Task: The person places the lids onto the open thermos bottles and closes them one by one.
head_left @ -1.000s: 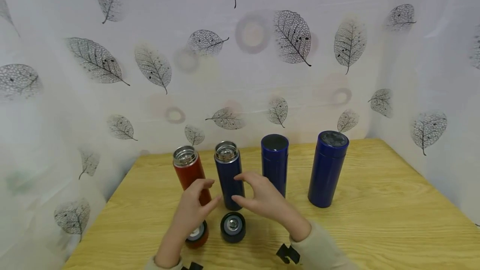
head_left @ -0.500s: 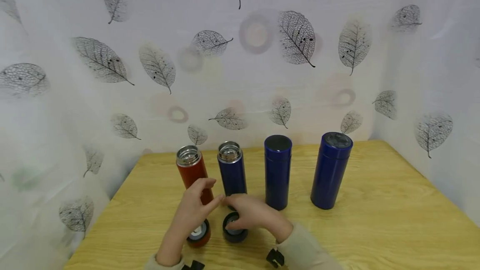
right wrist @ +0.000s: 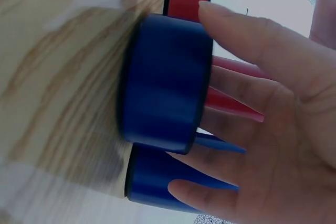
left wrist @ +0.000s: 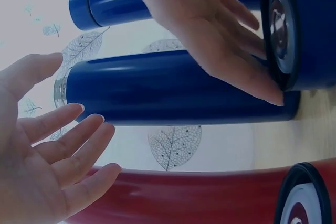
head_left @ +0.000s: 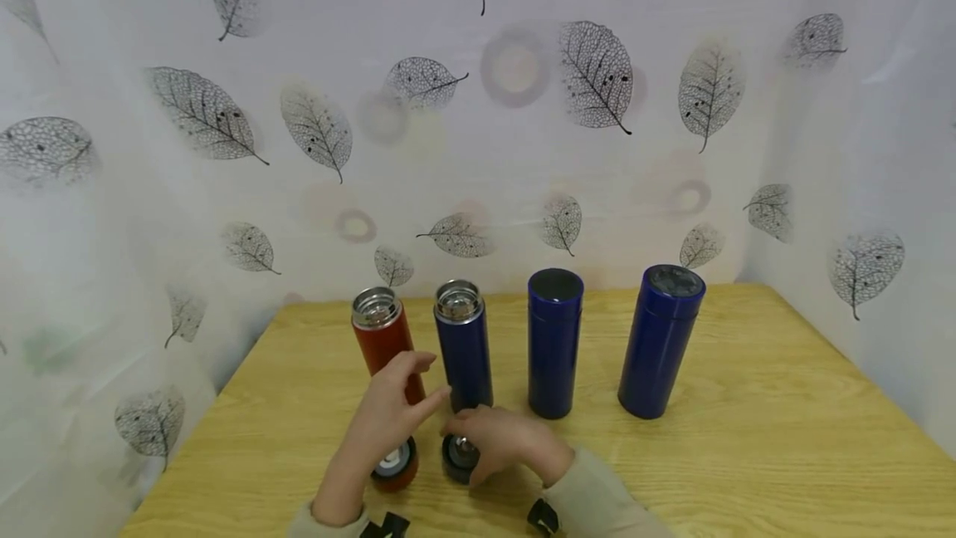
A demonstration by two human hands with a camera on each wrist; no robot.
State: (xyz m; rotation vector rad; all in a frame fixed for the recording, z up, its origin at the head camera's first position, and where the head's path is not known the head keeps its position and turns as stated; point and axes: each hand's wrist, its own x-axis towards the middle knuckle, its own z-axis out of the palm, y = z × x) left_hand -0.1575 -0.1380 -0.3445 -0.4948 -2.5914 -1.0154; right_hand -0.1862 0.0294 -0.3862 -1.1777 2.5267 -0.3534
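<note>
In the head view my left hand (head_left: 384,409) hovers before an uncapped red thermos bottle (head_left: 379,339), thumb and fingers spread and holding nothing. Below it lies a red lid (head_left: 396,471), inner side up, partly covered by that hand. My right hand (head_left: 504,442) is lowered over a dark blue lid (head_left: 457,459), also inner side up on the table. Its thumb and fingers reach around the lid (right wrist: 165,85) without visibly pinching it; the far contact is hidden. Directly behind stands the uncapped blue thermos bottle (head_left: 465,355), its steel mouth showing.
Two capped blue bottles stand upright to the right: a nearer blue bottle (head_left: 554,347) and a farther-right blue bottle (head_left: 660,347). All rest on a wooden table (head_left: 747,455). A leaf-printed curtain (head_left: 478,156) hangs behind and at both sides.
My right hand has come down and toward me, from in front of the blue bottle to around the blue lid. The left hand has stayed nearly still. The view has shifted slightly.
</note>
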